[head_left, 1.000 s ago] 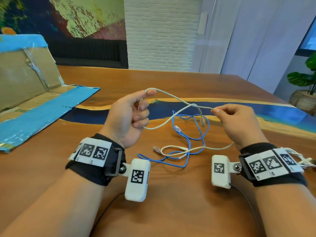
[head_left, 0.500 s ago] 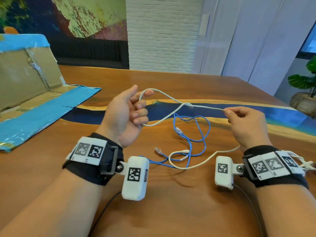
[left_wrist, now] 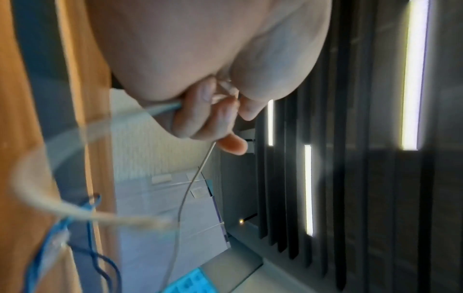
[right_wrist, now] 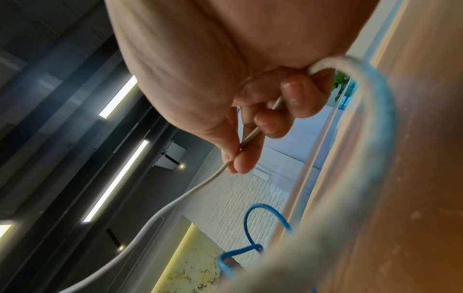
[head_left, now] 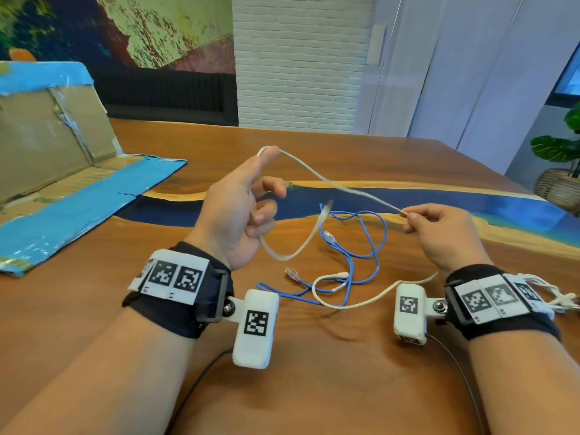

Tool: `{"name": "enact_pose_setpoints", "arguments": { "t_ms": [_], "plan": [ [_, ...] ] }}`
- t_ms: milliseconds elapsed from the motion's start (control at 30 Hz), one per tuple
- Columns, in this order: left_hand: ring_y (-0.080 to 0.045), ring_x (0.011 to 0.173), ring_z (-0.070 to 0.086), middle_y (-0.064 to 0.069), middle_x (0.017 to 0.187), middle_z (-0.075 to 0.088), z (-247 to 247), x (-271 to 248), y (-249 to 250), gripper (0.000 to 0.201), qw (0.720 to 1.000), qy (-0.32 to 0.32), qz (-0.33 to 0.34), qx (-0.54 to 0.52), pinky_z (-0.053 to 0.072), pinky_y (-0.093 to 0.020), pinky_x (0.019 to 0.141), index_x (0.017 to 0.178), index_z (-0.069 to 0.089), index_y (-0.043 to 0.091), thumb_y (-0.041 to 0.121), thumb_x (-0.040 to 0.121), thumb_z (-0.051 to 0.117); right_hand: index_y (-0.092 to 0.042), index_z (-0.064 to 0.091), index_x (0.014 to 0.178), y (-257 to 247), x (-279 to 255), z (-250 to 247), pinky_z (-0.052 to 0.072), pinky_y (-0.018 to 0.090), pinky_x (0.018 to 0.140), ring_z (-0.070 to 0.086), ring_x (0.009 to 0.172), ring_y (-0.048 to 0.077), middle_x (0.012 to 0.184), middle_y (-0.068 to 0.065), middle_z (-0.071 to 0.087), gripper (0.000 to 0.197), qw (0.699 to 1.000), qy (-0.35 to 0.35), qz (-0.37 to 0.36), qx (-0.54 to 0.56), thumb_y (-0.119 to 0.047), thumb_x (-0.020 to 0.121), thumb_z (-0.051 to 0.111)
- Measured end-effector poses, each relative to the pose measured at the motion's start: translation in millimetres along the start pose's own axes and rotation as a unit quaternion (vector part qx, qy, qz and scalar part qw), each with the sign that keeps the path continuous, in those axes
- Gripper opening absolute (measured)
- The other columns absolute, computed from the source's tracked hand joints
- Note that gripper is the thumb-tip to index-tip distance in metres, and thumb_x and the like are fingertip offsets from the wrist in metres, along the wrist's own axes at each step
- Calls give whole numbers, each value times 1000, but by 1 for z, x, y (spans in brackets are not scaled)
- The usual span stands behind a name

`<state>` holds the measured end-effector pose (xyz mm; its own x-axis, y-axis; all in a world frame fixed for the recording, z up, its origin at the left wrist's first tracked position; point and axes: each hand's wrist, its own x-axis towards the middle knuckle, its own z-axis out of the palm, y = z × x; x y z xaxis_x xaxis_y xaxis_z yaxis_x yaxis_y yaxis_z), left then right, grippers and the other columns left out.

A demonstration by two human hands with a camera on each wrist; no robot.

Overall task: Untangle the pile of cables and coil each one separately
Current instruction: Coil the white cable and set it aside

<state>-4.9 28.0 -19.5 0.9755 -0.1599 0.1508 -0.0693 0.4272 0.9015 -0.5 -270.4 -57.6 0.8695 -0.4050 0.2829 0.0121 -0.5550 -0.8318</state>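
Observation:
A white cable [head_left: 345, 188] stretches in the air between my two hands above the wooden table [head_left: 314, 387]. My left hand [head_left: 241, 211] holds it raised, the cable passing over the tip of the index finger and down through the curled lower fingers; a loop [head_left: 292, 249] hangs below that hand. My right hand [head_left: 439, 233] pinches the same cable [right_wrist: 213, 176] between thumb and forefinger. The cable's tail curves on the table to a white plug [head_left: 340, 274]. A blue cable [head_left: 364, 246] lies loosely looped on the table between my hands, with clear plugs at its ends.
A flattened cardboard box [head_left: 53, 171] with blue tape lies at the left of the table. More white cables [head_left: 561, 296] lie by my right wrist at the table's right. A potted plant [head_left: 561, 171] stands beyond the table's right edge.
My left hand has risen and stretched its index finger up, lifting the white cable. My right hand has slid right along it. The white cable has come off the blue one.

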Motion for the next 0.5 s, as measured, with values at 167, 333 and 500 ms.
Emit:
{"name": "enact_pose_setpoints", "arguments": {
  "t_ms": [167, 333, 500],
  "plan": [
    [-11, 45, 22, -2, 65, 46, 3, 2, -10, 35, 976, 25, 31, 214, 15, -22, 40, 112, 72, 17, 31, 110, 40, -27, 59, 140, -11, -7, 1, 40, 12, 94, 55, 120, 7, 141, -4, 60, 45, 994, -92, -49, -47, -13, 98, 62],
    [-10, 47, 25, -1, 62, 41, 13, -7, -14, 31, 949, -94, -10, 302, 20, -19, 39, 100, 79, 19, 30, 106, 51, -55, 40, 141, -47, -40, 21, 10, 57, 125, 30, 149, 5, 151, -23, 44, 59, 968, -136, -211, -20, -35, 91, 63],
    [-21, 54, 14, -9, 63, 20, 14, -10, -13, 42, 937, -128, -16, 323, 12, -28, 47, 68, 58, 8, 35, 99, 62, -23, 76, 92, -65, -58, 31, 55, 35, 76, 61, 64, 3, 70, -14, 70, 18, 949, -187, -239, 87, -19, 101, 61]
  ]
}}
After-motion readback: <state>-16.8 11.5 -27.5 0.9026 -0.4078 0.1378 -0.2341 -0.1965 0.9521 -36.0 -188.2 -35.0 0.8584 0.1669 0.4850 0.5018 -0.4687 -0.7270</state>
